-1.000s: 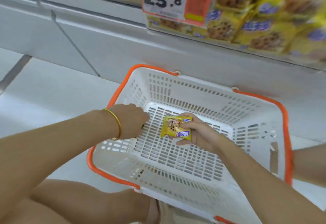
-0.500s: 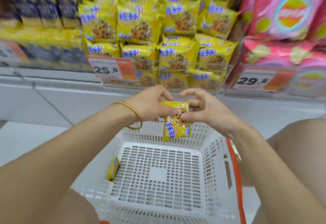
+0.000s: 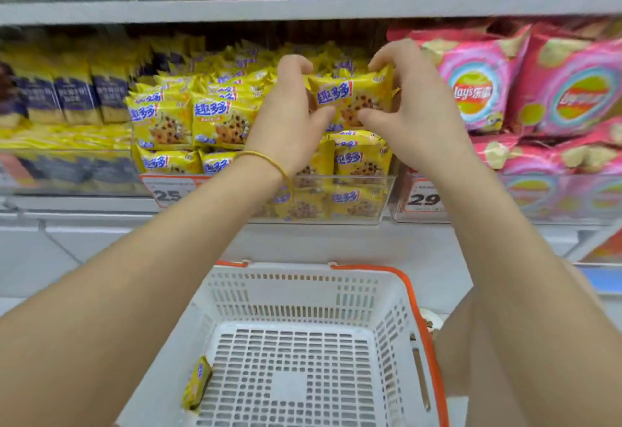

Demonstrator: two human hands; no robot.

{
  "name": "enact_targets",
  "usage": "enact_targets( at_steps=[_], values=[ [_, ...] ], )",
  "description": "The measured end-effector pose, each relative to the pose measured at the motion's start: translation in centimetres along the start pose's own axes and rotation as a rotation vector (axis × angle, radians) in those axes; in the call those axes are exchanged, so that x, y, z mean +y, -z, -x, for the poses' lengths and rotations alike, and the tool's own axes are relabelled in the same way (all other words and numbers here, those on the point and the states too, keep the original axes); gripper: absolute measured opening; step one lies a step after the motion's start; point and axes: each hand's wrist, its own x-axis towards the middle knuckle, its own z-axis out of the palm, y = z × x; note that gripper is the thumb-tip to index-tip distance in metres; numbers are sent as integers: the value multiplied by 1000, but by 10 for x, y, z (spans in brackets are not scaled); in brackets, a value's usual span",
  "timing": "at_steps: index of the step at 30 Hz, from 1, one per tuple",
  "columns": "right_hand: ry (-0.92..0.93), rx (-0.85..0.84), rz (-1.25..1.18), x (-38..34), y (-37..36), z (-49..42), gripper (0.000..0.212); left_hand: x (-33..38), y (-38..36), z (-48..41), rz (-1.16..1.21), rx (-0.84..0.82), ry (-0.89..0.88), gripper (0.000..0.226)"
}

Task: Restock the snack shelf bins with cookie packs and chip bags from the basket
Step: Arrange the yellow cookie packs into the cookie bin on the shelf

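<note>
Both hands hold one yellow cookie pack up at the top of the stacked packs in the clear shelf bin. My left hand, with a gold bangle on its wrist, pinches the pack's left edge. My right hand grips its right edge, fingers curled over the top. Below, the white basket with an orange rim stands on the floor. One more yellow cookie pack leans on edge against its left inner wall.
Pink chip bags fill the bin to the right. Dark blue and yellow packs stand to the left. Price tags hang on the bin fronts. Another shelf runs above. My knee is beside the basket's right side.
Both hands lifted the cookie pack out of the basket and up to the top of the shelf bin's stack. The view tilted up from the basket to the shelf.
</note>
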Motion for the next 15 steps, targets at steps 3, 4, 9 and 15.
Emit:
enact_targets(
  at_steps=[3, 4, 9, 15],
  values=[
    [-12, -11, 309, 0, -2, -14, 41, 2, -6, -13, -56, 24, -12, 44],
    [-31, -28, 369, 1, -6, -17, 39, 2, -7, -14, -73, 31, -23, 43],
    [-129, -72, 589, -2, -23, -27, 30, -3, -6, 8, -70, 16, -56, 41],
    [-82, -126, 761, -7, -25, -22, 40, -22, 5, 52, 90, -145, 57, 29]
  ],
)
